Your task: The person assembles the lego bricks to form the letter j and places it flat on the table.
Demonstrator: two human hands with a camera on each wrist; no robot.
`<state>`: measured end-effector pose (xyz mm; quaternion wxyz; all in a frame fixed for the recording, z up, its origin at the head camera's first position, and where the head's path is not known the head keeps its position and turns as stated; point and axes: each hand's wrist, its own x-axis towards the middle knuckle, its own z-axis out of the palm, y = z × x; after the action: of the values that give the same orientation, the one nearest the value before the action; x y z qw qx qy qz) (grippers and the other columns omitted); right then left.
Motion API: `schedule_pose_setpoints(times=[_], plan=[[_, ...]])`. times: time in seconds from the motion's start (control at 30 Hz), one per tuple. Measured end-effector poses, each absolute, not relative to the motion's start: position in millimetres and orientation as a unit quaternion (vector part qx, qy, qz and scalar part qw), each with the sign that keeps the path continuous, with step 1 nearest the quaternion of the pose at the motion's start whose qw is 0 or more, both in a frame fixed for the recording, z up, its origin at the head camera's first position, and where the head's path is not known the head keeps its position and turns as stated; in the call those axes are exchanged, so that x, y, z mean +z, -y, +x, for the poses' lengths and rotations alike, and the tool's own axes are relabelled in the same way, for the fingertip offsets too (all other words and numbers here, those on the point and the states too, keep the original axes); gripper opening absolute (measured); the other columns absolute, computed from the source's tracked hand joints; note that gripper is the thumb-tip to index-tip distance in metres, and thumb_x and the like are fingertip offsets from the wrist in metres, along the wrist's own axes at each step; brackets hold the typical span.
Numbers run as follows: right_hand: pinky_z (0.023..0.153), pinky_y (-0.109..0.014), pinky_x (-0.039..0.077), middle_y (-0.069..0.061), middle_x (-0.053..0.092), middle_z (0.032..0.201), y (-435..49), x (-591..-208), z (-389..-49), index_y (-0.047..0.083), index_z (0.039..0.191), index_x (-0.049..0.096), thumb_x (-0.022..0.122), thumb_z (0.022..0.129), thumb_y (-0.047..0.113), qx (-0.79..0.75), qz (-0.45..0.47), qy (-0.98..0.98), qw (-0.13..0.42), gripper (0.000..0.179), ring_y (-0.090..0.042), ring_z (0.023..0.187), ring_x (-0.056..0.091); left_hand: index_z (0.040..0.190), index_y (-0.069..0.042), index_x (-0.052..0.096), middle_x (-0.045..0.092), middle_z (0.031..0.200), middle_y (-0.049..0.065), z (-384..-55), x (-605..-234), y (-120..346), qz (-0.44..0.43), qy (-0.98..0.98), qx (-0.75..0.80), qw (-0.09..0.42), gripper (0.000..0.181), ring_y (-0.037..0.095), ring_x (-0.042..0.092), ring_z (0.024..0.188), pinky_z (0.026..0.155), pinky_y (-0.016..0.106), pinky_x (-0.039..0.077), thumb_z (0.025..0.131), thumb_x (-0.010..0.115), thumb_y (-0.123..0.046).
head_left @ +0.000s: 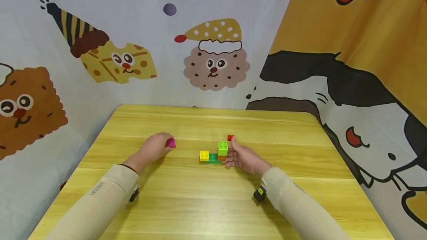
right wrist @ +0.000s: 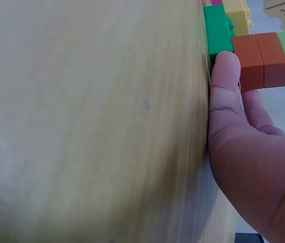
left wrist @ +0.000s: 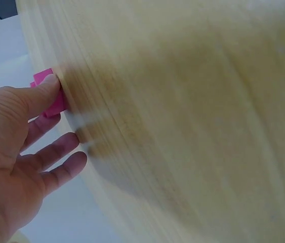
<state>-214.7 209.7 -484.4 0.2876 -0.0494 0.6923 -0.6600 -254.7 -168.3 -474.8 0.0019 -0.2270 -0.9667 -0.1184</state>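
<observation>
My left hand (head_left: 155, 147) pinches a magenta toy building brick (head_left: 171, 143) between thumb and fingers, left of the assembled bricks; its other fingers are spread in the left wrist view. The assembly has a long green brick (right wrist: 218, 31) as base. A yellow brick (head_left: 204, 155) sits at its left end, and brown bricks (right wrist: 261, 62) topped with lime green (head_left: 222, 148) rise at its right end. Beside that stack is my right hand (head_left: 247, 158), thumb raised and fingers extended. One fingertip (right wrist: 227, 68) meets the base and lowest brown brick; another finger passes behind the stack.
A small red brick (head_left: 231, 137) lies behind the assembly, near the right thumb tip. All of it is on a wood-grain table (head_left: 186, 203). A cartoon-printed cloth (head_left: 146, 21) hangs behind the table and along its sides.
</observation>
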Motion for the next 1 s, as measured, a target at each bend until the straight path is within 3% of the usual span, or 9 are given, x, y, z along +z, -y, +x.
schedule_pose_setpoints(times=[0.4,0.7,1.0], plan=[[0.098,-0.038,0.062,-0.026,0.067,0.131,-213,-486,-214,-0.004,0.142,0.058,0.024,0.109,0.070,-0.669,-0.039,-0.685,0.286,0.088,-0.025,0.110,0.071,0.133,0.002,0.067,0.076,0.117,0.018,-253,-474,168,-0.224,0.965,-0.134,-0.007,0.041,0.028,0.072,0.098,0.086,0.047,0.061,0.099,0.078,-0.019],[0.096,-0.036,0.063,-0.025,0.068,0.127,-213,-488,-214,-0.004,0.140,0.058,0.024,0.110,0.069,-0.666,-0.035,-0.687,0.287,0.087,-0.024,0.108,0.072,0.136,0.001,0.066,0.075,0.123,0.019,-253,-473,169,-0.210,0.966,-0.151,-0.018,0.044,0.027,0.071,0.100,0.087,0.045,0.061,0.100,0.077,-0.021],[0.097,-0.037,0.062,-0.026,0.067,0.130,-214,-488,-213,-0.006,0.142,0.056,0.028,0.105,0.075,-0.667,-0.035,-0.687,0.287,0.094,-0.024,0.109,0.071,0.135,-0.005,0.069,0.076,0.120,0.012,-250,-462,152,-0.203,0.955,-0.212,-0.032,0.040,0.022,0.071,0.101,0.086,0.040,0.060,0.100,0.078,-0.023]])
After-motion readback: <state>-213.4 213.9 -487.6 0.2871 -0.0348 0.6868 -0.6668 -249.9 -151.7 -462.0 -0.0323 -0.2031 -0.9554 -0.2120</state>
